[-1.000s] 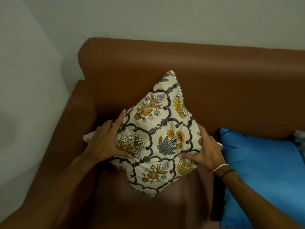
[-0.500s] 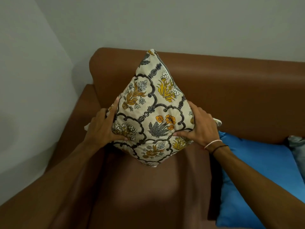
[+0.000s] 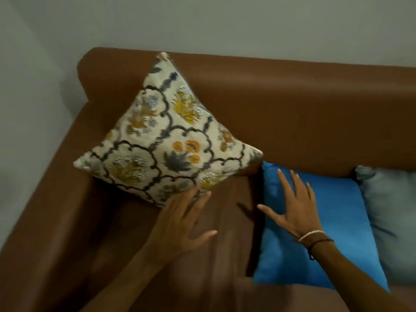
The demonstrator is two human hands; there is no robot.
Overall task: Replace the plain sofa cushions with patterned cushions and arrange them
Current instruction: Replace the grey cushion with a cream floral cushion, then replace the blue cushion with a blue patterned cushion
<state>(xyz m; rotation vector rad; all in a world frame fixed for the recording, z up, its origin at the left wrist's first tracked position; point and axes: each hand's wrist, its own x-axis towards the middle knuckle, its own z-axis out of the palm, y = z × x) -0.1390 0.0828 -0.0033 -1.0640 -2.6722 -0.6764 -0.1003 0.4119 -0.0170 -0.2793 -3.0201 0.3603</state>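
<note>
A cream cushion with a yellow and grey floral pattern [image 3: 166, 136] stands on one corner in the left corner of the brown sofa [image 3: 292, 104], leaning on the backrest. My left hand [image 3: 180, 224] is spread open just below its bottom corner, fingertips touching or nearly touching the fabric. My right hand [image 3: 292, 206] hovers open with fingers apart over the left edge of a plain blue cushion [image 3: 333, 248] lying flat on the seat. A plain grey cushion [image 3: 391, 212] lies to the right of the blue one, partly cut off by the frame edge.
The sofa's left armrest [image 3: 45, 221] runs along the grey wall [image 3: 33, 109]. Bare brown seat [image 3: 216, 255] shows between the patterned cushion and the blue cushion.
Both hands have let go of the patterned cushion, which now rests in the sofa corner. My right hand has moved right over the blue cushion and my left hand has dropped below the patterned one.
</note>
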